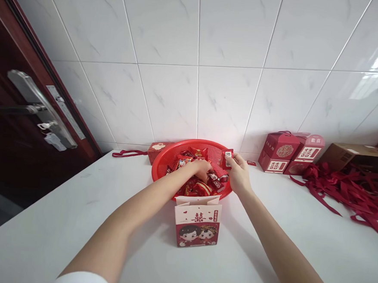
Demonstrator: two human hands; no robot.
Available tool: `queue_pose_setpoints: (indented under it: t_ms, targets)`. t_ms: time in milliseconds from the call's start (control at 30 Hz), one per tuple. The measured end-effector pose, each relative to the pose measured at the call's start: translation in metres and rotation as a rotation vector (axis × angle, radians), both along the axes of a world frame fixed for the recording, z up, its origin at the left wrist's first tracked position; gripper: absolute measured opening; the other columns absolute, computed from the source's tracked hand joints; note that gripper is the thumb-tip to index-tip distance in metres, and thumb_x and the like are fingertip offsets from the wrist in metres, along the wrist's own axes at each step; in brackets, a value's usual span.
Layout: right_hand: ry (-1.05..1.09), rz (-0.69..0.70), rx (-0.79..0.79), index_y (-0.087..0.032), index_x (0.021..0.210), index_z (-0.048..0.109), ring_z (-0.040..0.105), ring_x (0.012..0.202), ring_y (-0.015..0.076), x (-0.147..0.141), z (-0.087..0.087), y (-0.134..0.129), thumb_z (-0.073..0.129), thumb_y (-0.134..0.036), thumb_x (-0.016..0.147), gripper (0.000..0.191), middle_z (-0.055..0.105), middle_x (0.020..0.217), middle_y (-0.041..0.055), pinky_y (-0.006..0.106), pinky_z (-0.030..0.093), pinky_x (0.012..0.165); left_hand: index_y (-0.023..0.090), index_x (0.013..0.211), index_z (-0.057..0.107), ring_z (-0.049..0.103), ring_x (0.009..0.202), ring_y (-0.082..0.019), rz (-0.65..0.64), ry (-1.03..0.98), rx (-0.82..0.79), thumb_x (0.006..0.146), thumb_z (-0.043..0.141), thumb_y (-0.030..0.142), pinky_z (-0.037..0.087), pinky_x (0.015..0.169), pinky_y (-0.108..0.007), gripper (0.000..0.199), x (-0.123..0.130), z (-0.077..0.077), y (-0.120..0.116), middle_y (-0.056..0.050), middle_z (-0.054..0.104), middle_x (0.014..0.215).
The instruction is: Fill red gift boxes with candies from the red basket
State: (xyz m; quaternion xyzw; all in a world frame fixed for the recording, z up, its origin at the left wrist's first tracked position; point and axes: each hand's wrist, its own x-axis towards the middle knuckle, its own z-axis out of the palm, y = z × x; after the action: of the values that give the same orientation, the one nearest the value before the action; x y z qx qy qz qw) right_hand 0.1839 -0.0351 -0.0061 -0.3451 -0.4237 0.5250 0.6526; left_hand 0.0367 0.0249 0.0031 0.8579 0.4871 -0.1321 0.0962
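A red plastic basket (161, 165) holds several red wrapped sweets (201, 187) and stands against the tiled wall. My left hand (202, 170) reaches down into it with bent fingers; the fingertips are hidden among the wrappers. At the basket's right rim, my right hand (239, 173) pinches a small red wrapped sweet (227, 158) with a pale label between thumb and fingers. In front of the basket a red and white gift box (197, 224) with two cartoon figures stands upright, its top flaps open. What is inside the box cannot be seen.
Behind the basket lies a red box (156, 152) with a dark red ribbon (130, 153). To the right are closed gift boxes (277, 152), a cardboard carton (343, 154) and a heap of red ribbons (351, 183). A dark red door (7, 146) is at the left.
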Motion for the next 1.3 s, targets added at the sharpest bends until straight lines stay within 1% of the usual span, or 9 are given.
queue_pose_setpoints:
  t_ms: [200,333,500,633,700,800,1000,1100,1300]
  targets:
    - [0.000,-0.003,0.016,-0.021,0.076,0.065,0.056,0.064,0.0148,-0.001,-0.001,0.001,0.081,-0.049,0.064,0.034,0.063,0.070,-0.0019,0.030,0.047,0.062,0.022,0.088,0.073,0.069,0.096,-0.025,0.045,-0.104,-0.004,0.067,0.072,0.015,0.052,0.082,-0.029,0.022,-0.004,-0.002,0.000,-0.004,0.075,0.098]
    - [0.011,0.002,0.023,-0.021,0.075,0.064,0.055,0.063,0.0144,-0.001,-0.001,0.000,0.081,-0.048,0.064,0.034,0.062,0.069,-0.0023,0.030,0.046,0.062,0.018,0.084,0.070,0.069,0.088,-0.024,0.118,-0.250,-0.001,0.075,0.065,0.015,0.052,0.077,-0.029,0.011,-0.014,0.001,0.006,-0.005,0.073,0.090]
    - [0.034,0.010,0.004,-0.021,0.076,0.065,0.056,0.062,0.0152,-0.001,-0.001,0.002,0.081,-0.047,0.063,0.033,0.064,0.068,-0.0018,0.031,0.047,0.062,0.018,0.108,0.067,0.070,0.087,-0.019,0.212,-0.493,-0.026,0.079,0.055,0.011,0.054,0.072,-0.026,0.031,-0.028,0.012,0.007,-0.005,0.073,0.105]
    - [0.002,-0.002,0.026,-0.022,0.074,0.065,0.057,0.064,0.0155,-0.001,-0.002,0.003,0.080,-0.046,0.065,0.030,0.065,0.070,-0.0016,0.031,0.048,0.064,0.019,0.127,0.058,0.069,0.073,-0.016,0.278,-0.637,-0.138,0.076,0.049,0.003,0.054,0.061,-0.024,0.054,-0.033,0.020,0.003,-0.004,0.073,0.099]
    - [-0.001,0.010,0.018,-0.022,0.075,0.066,0.058,0.065,0.0161,-0.001,-0.001,0.003,0.080,-0.047,0.065,0.031,0.066,0.070,-0.0012,0.031,0.048,0.063,0.019,0.126,0.059,0.068,0.073,-0.015,0.306,-0.742,-0.218,0.071,0.049,0.001,0.054,0.062,-0.024,0.059,-0.033,0.023,0.001,-0.003,0.072,0.096]
    - [0.013,0.034,0.004,-0.021,0.076,0.067,0.059,0.066,0.0170,-0.001,0.000,0.002,0.082,-0.048,0.062,0.033,0.067,0.072,-0.0004,0.031,0.049,0.063,0.017,0.114,0.066,0.066,0.079,-0.015,0.303,-0.854,-0.248,0.067,0.051,0.002,0.055,0.070,-0.025,0.051,-0.033,0.024,0.000,-0.001,0.071,0.092]
    - [0.024,0.070,0.002,-0.021,0.077,0.069,0.061,0.068,0.0174,-0.001,0.001,0.002,0.084,-0.047,0.062,0.034,0.069,0.076,0.0004,0.032,0.050,0.066,0.015,0.098,0.069,0.067,0.088,-0.018,0.246,-0.953,-0.239,0.074,0.062,0.015,0.054,0.083,-0.031,0.025,-0.036,0.022,0.006,-0.003,0.072,0.095]
    - [0.020,0.086,-0.001,-0.021,0.078,0.069,0.061,0.068,0.0176,0.000,0.001,0.002,0.084,-0.047,0.061,0.034,0.069,0.076,0.0003,0.033,0.050,0.066,0.013,0.095,0.068,0.067,0.091,-0.019,0.217,-0.976,-0.223,0.072,0.068,0.017,0.054,0.086,-0.033,0.023,-0.036,0.021,0.007,-0.005,0.073,0.096]
    - [0.000,0.085,-0.010,-0.022,0.077,0.068,0.060,0.065,0.0175,0.000,0.001,0.001,0.084,-0.048,0.062,0.034,0.068,0.072,-0.0002,0.033,0.049,0.064,0.016,0.093,0.068,0.067,0.077,-0.018,0.297,-0.711,-0.088,0.076,0.060,0.017,0.054,0.069,-0.027,0.019,-0.033,0.021,0.001,-0.003,0.071,0.081]
